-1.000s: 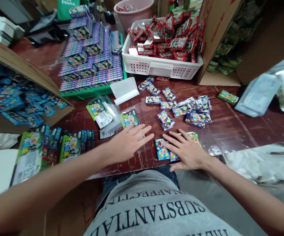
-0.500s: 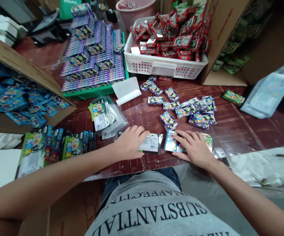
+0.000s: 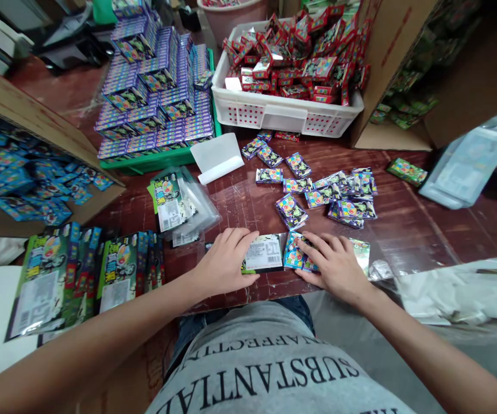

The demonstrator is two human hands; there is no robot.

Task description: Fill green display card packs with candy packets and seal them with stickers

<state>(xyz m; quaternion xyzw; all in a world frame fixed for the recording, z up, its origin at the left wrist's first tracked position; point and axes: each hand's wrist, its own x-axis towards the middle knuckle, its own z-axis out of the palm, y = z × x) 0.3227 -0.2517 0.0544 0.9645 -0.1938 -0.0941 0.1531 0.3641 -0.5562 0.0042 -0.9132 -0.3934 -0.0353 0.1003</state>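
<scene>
At the table's near edge my left hand (image 3: 227, 261) grips the left part of a flat printed card (image 3: 265, 253) in a clear plastic sleeve, thumb below and fingers above. My right hand (image 3: 333, 265) lies across a row of small printed candy boxes (image 3: 292, 250), thumb at their near side and fingers on top. The row's blue left end touches or nearly touches the card's right end. A greenish piece (image 3: 361, 253) shows past the right hand; the middle of the row is hidden. Loose purple boxes (image 3: 291, 211) lie just beyond.
Green-and-black sleeved cards (image 3: 170, 201) and a curled white sheet (image 3: 217, 158) lie left of centre. Filled packs (image 3: 50, 276) stand at left. Behind are a green tray (image 3: 145, 164) of purple boxes and a white basket (image 3: 257, 112) of red boxes. Cartons flank both sides.
The view has shifted slightly, so things at left sit a little further left. My right hand and the small boxes have edged left towards the card; my left hand keeps its hold.
</scene>
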